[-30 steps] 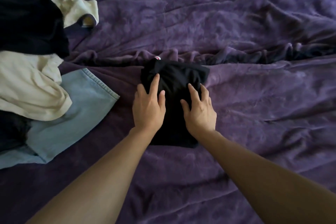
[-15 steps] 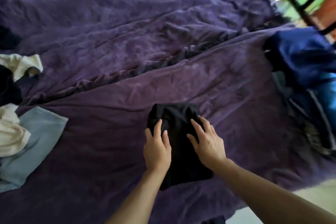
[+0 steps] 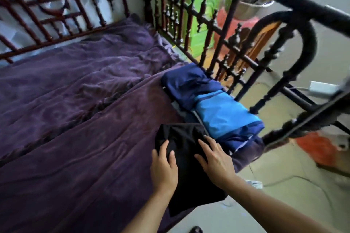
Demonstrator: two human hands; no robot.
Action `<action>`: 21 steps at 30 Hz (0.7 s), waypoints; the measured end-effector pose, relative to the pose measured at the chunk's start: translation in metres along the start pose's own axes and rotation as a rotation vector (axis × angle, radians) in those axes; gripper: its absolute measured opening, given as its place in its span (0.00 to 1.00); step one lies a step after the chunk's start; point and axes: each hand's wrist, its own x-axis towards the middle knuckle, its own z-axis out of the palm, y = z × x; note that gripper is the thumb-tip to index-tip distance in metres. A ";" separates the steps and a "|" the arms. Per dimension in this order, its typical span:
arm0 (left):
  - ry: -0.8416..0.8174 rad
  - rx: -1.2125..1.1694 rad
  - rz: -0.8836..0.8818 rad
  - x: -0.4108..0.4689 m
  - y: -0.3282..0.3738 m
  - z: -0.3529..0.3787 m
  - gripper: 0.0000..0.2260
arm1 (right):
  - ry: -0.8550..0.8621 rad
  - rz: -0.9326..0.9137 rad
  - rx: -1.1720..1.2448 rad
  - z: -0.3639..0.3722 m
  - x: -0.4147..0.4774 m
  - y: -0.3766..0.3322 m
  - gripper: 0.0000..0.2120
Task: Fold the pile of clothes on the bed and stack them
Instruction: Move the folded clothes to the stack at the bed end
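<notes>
A folded black garment (image 3: 184,135) is held between my two hands near the right edge of the bed, its near end hanging past the edge. My left hand (image 3: 163,168) grips its left side and my right hand (image 3: 216,161) its right side, fingers spread on top. Just beyond it, at the bed's right corner, lies a stack of folded clothes (image 3: 223,117): a bright blue piece on top in front and a navy piece (image 3: 185,85) behind. The unfolded pile is out of view.
A wrinkled purple cover (image 3: 75,119) spreads over the bed. A dark turned-spindle railing (image 3: 236,39) rises right behind the stack, and a red-brown lattice rail (image 3: 56,15) runs along the far side. Pale floor (image 3: 284,185) lies to the right, with an orange object (image 3: 314,149) on it.
Both hands have carried the black garment to the right, from the middle of the bed to beside the blue stack. The view swung right, and the unfolded pile left the frame.
</notes>
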 end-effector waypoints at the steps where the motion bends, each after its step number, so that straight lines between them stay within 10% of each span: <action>1: 0.000 -0.007 0.024 0.004 0.016 0.009 0.17 | 0.013 0.011 0.000 -0.010 0.006 0.014 0.27; 21: 0.043 -0.141 -0.037 0.291 0.122 0.125 0.22 | 0.047 -0.151 -0.139 -0.057 0.355 0.108 0.26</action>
